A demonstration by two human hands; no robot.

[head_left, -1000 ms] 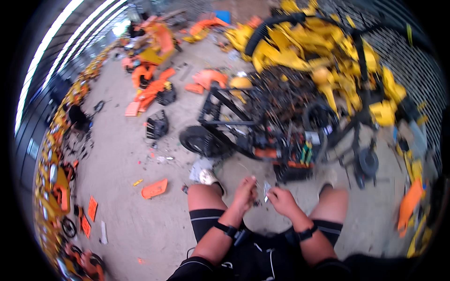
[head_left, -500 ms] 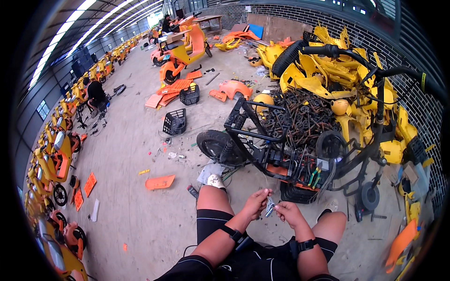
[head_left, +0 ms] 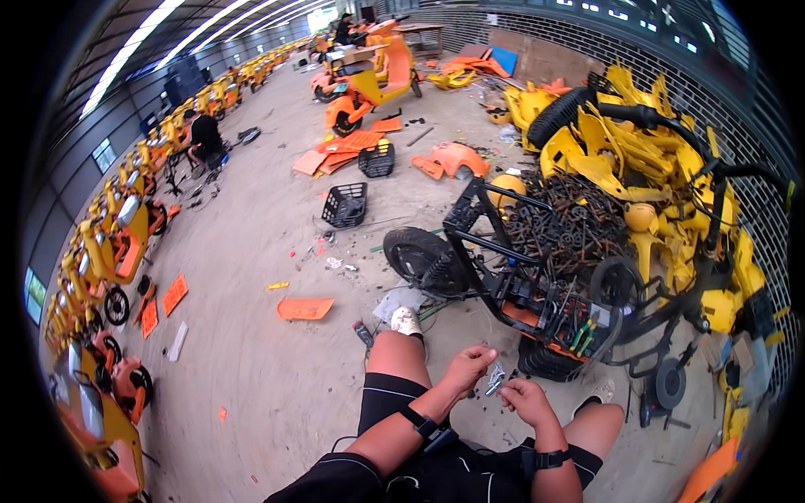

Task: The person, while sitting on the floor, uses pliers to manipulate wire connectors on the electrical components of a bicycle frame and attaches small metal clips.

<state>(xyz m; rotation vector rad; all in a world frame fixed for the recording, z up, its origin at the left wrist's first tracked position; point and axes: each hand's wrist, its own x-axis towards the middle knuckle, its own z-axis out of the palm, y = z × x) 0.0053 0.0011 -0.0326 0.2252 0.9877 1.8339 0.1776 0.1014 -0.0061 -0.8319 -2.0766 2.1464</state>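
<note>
My left hand (head_left: 465, 373) is closed at the fingertips, pinching something thin I cannot make out above a small silver metal piece (head_left: 495, 379). My right hand (head_left: 525, 400) has that piece between thumb and fingers. Both are between my knees, just in front of a stripped black vehicle frame (head_left: 495, 260). Its rear wheel (head_left: 415, 261) points left; green-handled pliers (head_left: 584, 334) lie among the exposed wiring. A dark handheld tool (head_left: 363, 334) lies on the floor beside my left knee, near a crumpled plastic bag (head_left: 394, 300).
Yellow panels (head_left: 579, 159) and rusty metal parts (head_left: 562, 222) are heaped right. Orange panels (head_left: 306, 308) and black baskets (head_left: 344, 205) lie ahead. Scooters (head_left: 126, 243) line the left. A crouching person in black (head_left: 204, 138) works there; another person (head_left: 344, 32) is farther back.
My view has swung so the surroundings sit farther right and higher in the picture. My hands remain together around the small silver piece, slightly lower and to the right in the picture.
</note>
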